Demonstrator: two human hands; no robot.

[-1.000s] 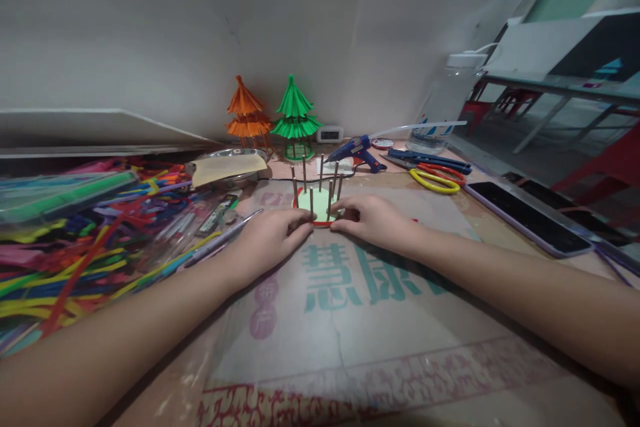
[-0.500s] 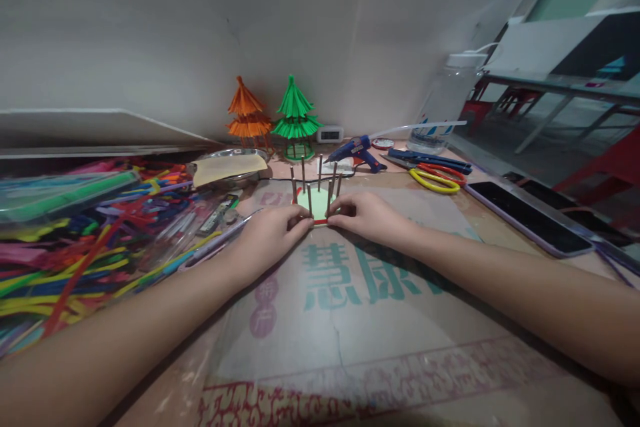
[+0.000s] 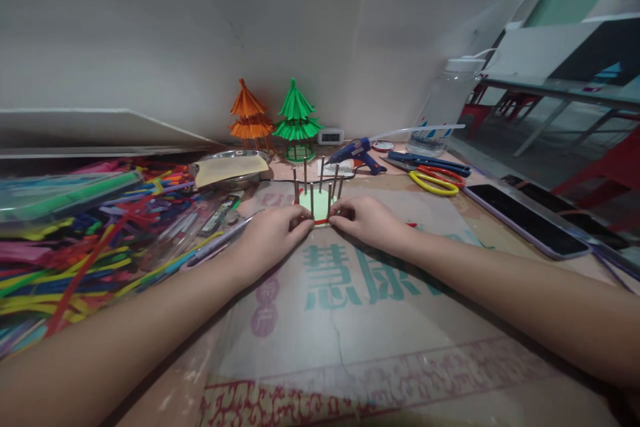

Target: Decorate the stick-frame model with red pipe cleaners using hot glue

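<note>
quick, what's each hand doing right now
Left hand: fingers pinch the near left edge of the disc with upright sticks.
Right hand: fingers pinch its near right edge.

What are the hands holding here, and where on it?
Both the left hand and right hand pinch the near rim of the small round base with upright sticks, one at each side.

disc's near edge [image 3: 318,219] hidden behind fingers [image 3: 305,225], strip pile [image 3: 60,240] cut off left
</note>
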